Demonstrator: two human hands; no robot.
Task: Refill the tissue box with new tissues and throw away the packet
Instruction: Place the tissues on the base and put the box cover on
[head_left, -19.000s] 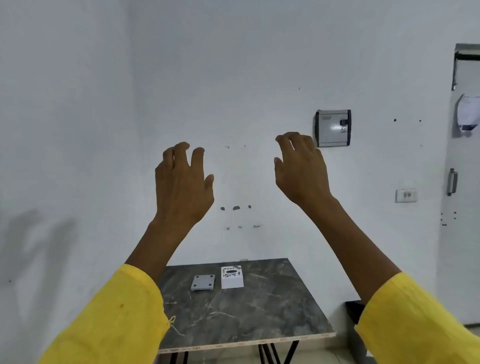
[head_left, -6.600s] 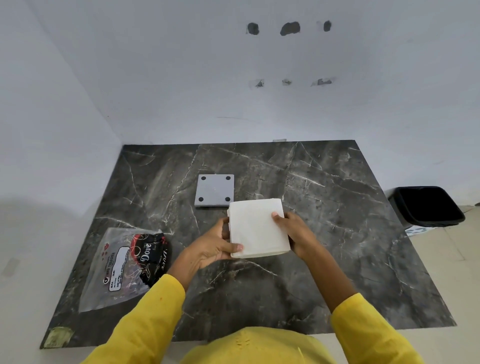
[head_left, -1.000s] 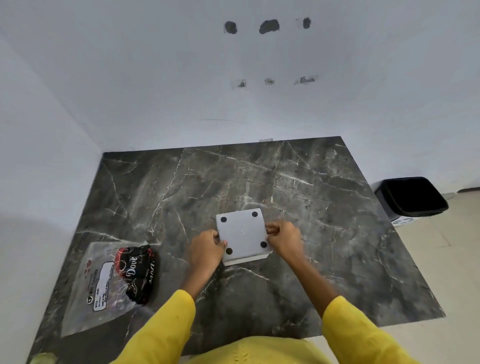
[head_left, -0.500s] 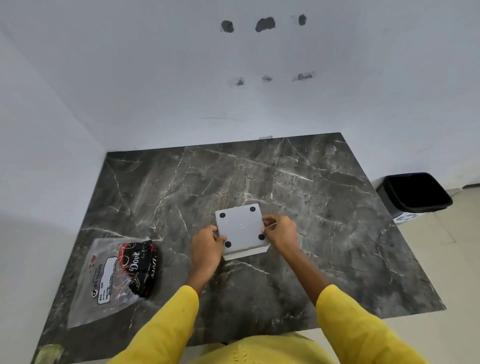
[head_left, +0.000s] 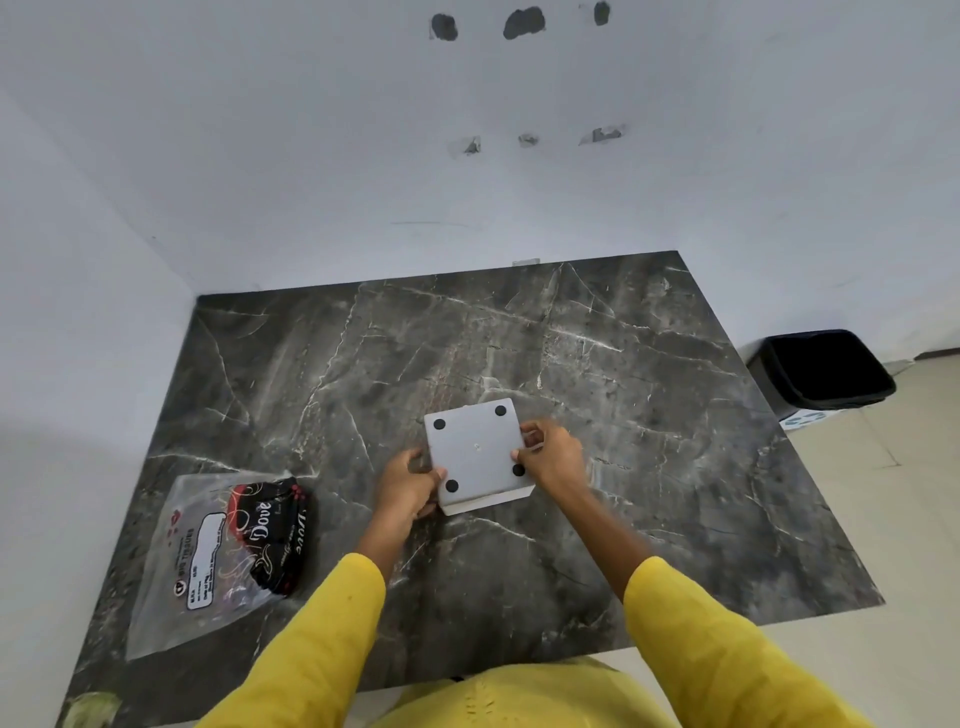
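The tissue box (head_left: 475, 452) lies upside down on the dark marble table (head_left: 649, 415), its grey base plate with black feet facing up and a white edge showing along its near side. My left hand (head_left: 408, 486) grips its left near corner, and my right hand (head_left: 553, 457) holds its right side. The emptied plastic tissue packet (head_left: 223, 551), clear with a black "Dove" print, lies flat on the table's left near part, apart from both hands.
A black waste bin (head_left: 826, 371) stands on the floor just beyond the table's right edge. White walls close the table at the back and left. A small greenish scrap (head_left: 91, 709) sits at the near left corner.
The box stays between both hands at the same spot on the table. My hands have shifted their hold slightly, and the camera has tilted a little.
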